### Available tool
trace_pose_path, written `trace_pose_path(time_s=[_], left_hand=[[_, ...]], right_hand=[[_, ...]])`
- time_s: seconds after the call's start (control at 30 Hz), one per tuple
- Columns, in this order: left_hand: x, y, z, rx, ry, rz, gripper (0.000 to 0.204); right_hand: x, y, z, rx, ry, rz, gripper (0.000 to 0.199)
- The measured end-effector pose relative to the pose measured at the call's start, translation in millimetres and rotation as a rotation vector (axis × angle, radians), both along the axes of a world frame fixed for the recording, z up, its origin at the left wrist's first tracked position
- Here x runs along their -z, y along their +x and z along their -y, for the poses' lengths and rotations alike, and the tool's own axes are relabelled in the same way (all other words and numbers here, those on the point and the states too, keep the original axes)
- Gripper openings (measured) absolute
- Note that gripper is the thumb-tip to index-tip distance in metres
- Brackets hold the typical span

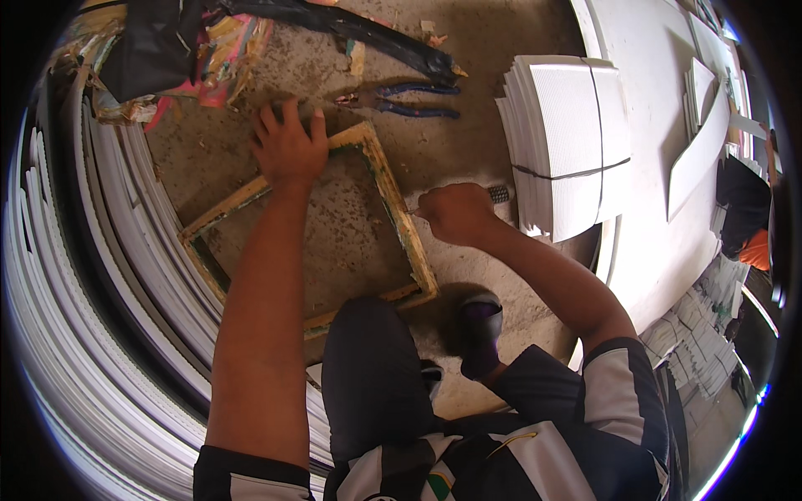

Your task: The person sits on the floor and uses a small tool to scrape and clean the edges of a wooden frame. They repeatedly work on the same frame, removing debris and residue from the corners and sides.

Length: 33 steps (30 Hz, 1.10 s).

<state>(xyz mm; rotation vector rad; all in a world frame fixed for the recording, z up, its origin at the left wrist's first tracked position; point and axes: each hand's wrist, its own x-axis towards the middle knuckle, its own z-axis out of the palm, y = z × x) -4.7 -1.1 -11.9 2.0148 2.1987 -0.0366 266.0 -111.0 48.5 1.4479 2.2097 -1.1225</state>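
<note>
- Step in hand, as judged: work along the right rail of the square wooden frame with yellowed, paint-crusted rails (393, 196), which lies flat on the gritty concrete floor (468, 142), tilted like a diamond before the person's knees
- Left hand (288, 146) — fingers spread flat, palm pressing down on the frame's far corner; it grips nothing, only pins the wood
- Right hand (455, 213) — closed in a fist round a small tool with a ribbed grey handle (499, 194); the tip is hidden at the rail, so what kind of tool it is cannot be told
- Next move, as judged: calls for a steady hold from the pinning hand and a short, controlled stroke close to the rail's edge
- Blue-handled metal pliers (401, 98) — lying on the floor just beyond the frame, jaws toward the left hand, untouched
- Bundle of white corrugated sheets tied with a dark strap (568, 142) — stacked, ribbed surface, near the right hand
- Curved white ribbed strips (92, 275) — layered along the person's left side
- Dark shoe (480, 330) — on the floor beside the frame's near corner
</note>
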Motion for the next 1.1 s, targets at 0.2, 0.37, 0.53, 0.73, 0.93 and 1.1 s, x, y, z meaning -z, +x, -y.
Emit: trace_pose_path(time_s=[0.2,0.37,0.53,0.73,0.93,1.1], left_hand=[[4.7,-1.7,2.9,-0.007,0.061,0.019,0.053],[2.4,-0.5,-2.1,0.011,0.032,0.023,0.054],[1.3,-0.8,2.0,0.000,0.032,0.040,0.054],[4.1,-2.9,4.6,0.004,0.091,-0.013,0.053],[1.9,1.5,2.4,-0.012,0.050,0.006,0.052],[2.4,-0.4,1.3,-0.003,0.018,-0.022,0.054]], right_hand=[[-0.8,-5.0,-8.5,0.036,-0.094,0.045,0.021],[22.4,-2.0,-7.2,0.312,-0.392,-0.136,0.027],[16.4,-7.6,-8.3,0.358,-0.403,-0.154,0.031],[6.6,2.9,22.3,0.373,-0.145,-0.079,0.026],[-1.9,-11.5,54.2,0.386,0.299,-0.004,0.010],[5.0,-17.1,56.4,0.401,0.414,-0.072,0.013]])
